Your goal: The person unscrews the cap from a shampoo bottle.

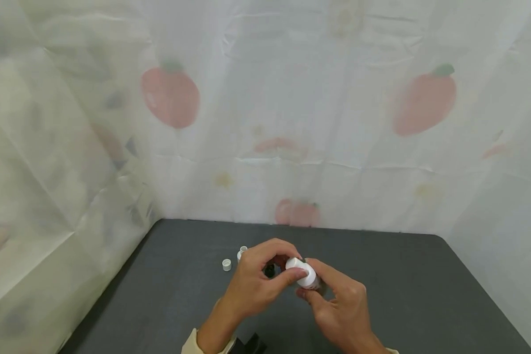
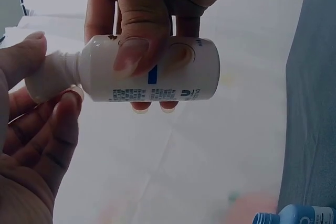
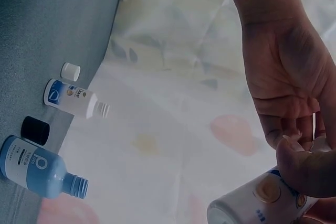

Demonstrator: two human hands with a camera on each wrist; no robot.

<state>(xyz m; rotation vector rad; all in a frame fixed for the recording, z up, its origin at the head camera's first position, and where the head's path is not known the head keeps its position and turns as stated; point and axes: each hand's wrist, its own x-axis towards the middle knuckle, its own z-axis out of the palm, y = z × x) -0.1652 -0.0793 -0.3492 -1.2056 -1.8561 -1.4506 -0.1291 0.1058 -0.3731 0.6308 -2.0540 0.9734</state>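
A white printed bottle (image 2: pixel 202 72) is held above the table between both hands. My right hand (image 1: pixel 342 305) grips its body, with the thumb across the printed front in the left wrist view. At the neck end my left hand (image 1: pixel 256 280) pinches a white cap (image 2: pixel 46 83) between thumb and fingers. Part of the threaded neck shows between cap and shoulder. The cap sits at a tilt to the bottle. Much of the bottle is hidden by the right hand in the head view.
On the dark table (image 1: pixel 159 300) stand an uncapped white bottle with a blue label (image 3: pixel 73 97) and an uncapped blue bottle (image 3: pixel 39 169). A white cap (image 1: pixel 226 265) and a black cap (image 3: pixel 35 130) lie beside them. A patterned curtain (image 1: pixel 336 123) hangs behind the table.
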